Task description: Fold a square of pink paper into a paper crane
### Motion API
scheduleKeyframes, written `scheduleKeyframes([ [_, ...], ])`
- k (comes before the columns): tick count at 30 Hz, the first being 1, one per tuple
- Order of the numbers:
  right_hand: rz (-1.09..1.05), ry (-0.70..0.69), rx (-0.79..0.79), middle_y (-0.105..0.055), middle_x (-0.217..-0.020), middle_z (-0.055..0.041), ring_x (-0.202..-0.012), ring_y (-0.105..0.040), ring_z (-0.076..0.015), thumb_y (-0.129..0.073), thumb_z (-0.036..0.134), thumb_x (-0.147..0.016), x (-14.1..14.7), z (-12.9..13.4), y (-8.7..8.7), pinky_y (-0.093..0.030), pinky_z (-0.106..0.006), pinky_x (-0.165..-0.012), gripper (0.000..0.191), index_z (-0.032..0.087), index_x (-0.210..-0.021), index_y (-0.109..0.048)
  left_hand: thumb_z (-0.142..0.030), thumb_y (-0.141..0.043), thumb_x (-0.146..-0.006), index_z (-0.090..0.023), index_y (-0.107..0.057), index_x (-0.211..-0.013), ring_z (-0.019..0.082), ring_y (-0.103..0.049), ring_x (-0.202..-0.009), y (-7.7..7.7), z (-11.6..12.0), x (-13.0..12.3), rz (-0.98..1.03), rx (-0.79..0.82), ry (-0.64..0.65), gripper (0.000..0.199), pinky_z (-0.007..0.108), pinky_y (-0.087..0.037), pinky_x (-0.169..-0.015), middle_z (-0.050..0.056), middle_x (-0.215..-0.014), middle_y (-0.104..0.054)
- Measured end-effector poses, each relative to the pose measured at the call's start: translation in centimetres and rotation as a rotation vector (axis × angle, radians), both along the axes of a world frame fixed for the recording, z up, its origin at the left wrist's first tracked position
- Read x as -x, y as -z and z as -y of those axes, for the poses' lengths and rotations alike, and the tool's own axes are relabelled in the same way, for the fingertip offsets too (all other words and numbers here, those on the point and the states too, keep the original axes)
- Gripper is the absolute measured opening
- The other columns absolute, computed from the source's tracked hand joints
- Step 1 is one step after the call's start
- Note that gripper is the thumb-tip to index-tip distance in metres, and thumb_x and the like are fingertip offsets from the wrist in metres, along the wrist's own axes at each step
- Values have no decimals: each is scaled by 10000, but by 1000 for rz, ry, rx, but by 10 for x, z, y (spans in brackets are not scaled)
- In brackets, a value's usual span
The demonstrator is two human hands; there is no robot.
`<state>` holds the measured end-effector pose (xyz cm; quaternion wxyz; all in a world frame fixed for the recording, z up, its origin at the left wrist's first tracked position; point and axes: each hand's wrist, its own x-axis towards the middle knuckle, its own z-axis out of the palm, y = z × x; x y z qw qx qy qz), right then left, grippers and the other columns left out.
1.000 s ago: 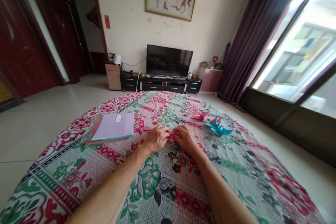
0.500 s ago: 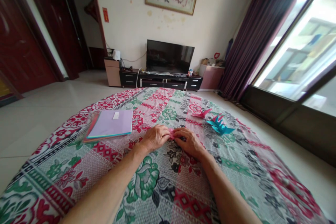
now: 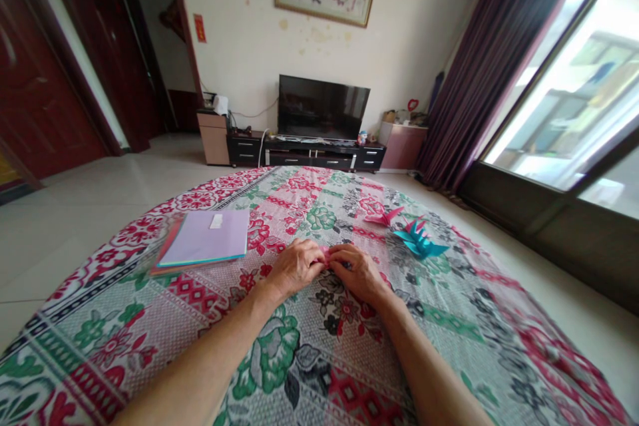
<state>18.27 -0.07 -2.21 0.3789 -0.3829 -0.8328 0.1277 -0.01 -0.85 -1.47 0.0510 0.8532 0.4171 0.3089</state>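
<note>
A small pink paper piece (image 3: 326,255) lies between my two hands at the middle of the table, mostly covered by the fingers. My left hand (image 3: 298,265) pinches its left side, fingers bent together. On its other side my right hand (image 3: 357,269) is closed on the paper with thumb and fingertips. The fingertips of both hands nearly meet. Just how the paper is folded cannot be made out.
Left of my hands lies a stack of coloured paper sheets (image 3: 204,237), lilac on top, bearing a small white label (image 3: 216,221). Folded paper figures, pink (image 3: 385,217) and blue (image 3: 419,241), rest to the right on the patterned tablecloth (image 3: 269,353).
Both hands keep their grip on the pink paper, with only slight finger movement. The stack of sheets appears slightly further left as the view shifts a little.
</note>
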Motion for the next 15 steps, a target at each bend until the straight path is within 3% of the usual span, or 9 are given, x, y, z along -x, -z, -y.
scheduleKeyframes([
  [15,2,59,30,-651,-910,-34,-851,-588,-140,-521,136,-773,4,0,0,-435,-286,-816,147,197,-723,-645,-171,-534,-789,-170,-617,-700,154,-559,-829,14,-11,4,108,10,-7,122,297,-453,-791,35,-815,-625],
])
